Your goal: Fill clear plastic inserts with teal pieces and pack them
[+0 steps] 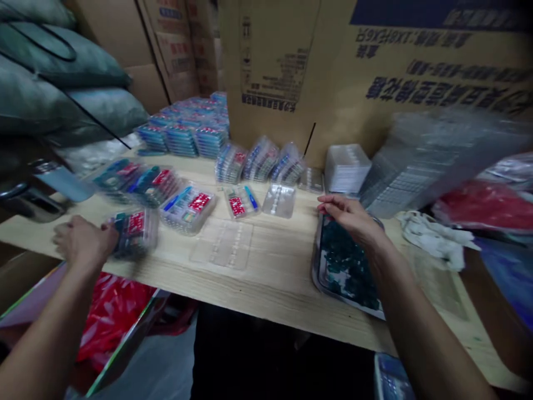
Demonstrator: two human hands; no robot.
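- Presently our left hand [85,240] is beside the blurred stack of filled cases [134,232]; the stack lies immediately to the right of its fingertips, near the front edge of the tabletop [278,272].
- Our left fingers are bent towards that stack and look to be at its left side, though blur keeps us from telling whether they grip it or only touch it.
- Of our two hands, the left is by far the nearer to this stack; the right is well apart from it, away across the tabletop.
- We have our right hand [347,214] over the far end of the tray of dark green pieces [347,266], its thumb and fingers drawn close together; we cannot tell whether anything is pinched between them.
- From our right fingertips, the tray's long axis runs back towards our body, slanting a little to the right, with most of the green pieces on the near side of the hand and our forearm passing over its right side.
- Between our hands, nearer the left one, we see the case with blue and red contents [189,206], beyond and to the right of the blurred stack.
- Also between our hands, the flat transparent case [225,244] lies on the near side of that case and farther right.
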